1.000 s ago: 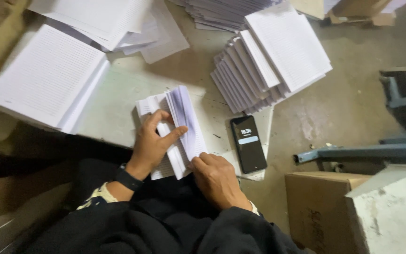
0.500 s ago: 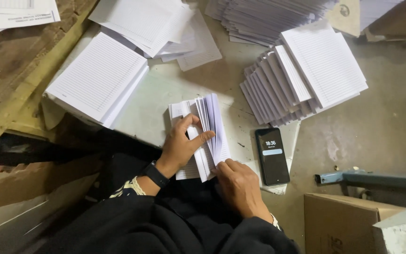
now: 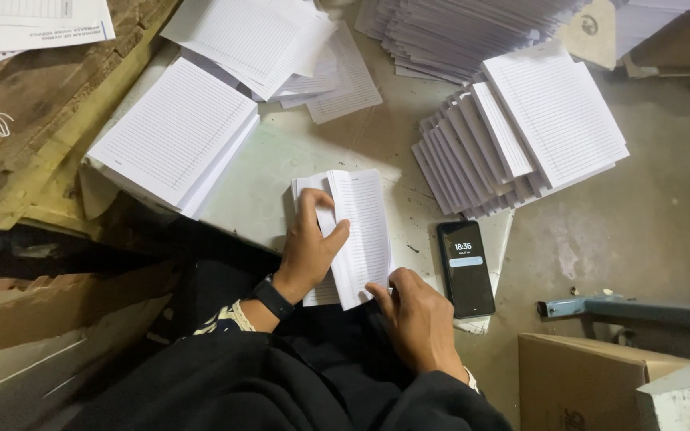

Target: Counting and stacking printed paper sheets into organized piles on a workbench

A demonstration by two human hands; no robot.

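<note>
So there I was with the small stack of ruled sheets [image 3: 353, 231] sitting dead centre on the bench [image 3: 281, 168], right in front of my lap. My left hand [image 3: 309, 251] was draped over its left half, fingers [image 3: 313, 207] spread and pressing down, thumb hooked across the fanned edge. My right hand [image 3: 417, 315] had its fingers pinched together on the bottom right corner, at about 5 o'clock of the stack.

My take on doing this bit well: keep the left hand firm so the lower sheets don't creep, and let only the corner flick through the right fingertips, otherwise the edges go ragged.

Around it: a thick pile of ruled pages [image 3: 173, 136] at 10 o'clock, loose sheets [image 3: 257, 36] at 12, and a fanned-out row of white bundles [image 3: 521, 128] at 2 o'clock. A black phone [image 3: 466, 267] lay flat just beside the stack at 3 o'clock, screen lit. A brown cardboard box [image 3: 580, 383] sat at 4 o'clock, with a blue metal bar [image 3: 640, 310] above it. White printed sheets [image 3: 37, 24] lay at 11 o'clock on the brown boards.
</note>
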